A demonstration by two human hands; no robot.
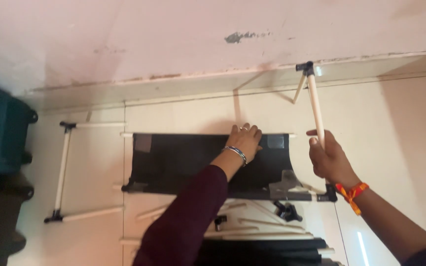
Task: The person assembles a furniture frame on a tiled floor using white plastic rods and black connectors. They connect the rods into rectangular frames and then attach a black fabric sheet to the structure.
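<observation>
My left hand (245, 140) rests palm down on the far edge of a black fabric shelf panel (173, 162) stretched between white rods; a bangle circles its wrist. My right hand (327, 160) grips a white rod (315, 108) that rises to a black corner connector (305, 66), with a short white rod angling off it. An orange thread band sits on that wrist. The panel's near right black connector (329, 195) lies just below my right hand.
A white rod frame with black joints (62, 167) lies on the pale floor at left. More white rods, black connectors (288, 212) and a folded black panel (272, 249) lie below. Dark teal suitcases (1, 133) stand at far left. A pink wall (173, 39) runs behind.
</observation>
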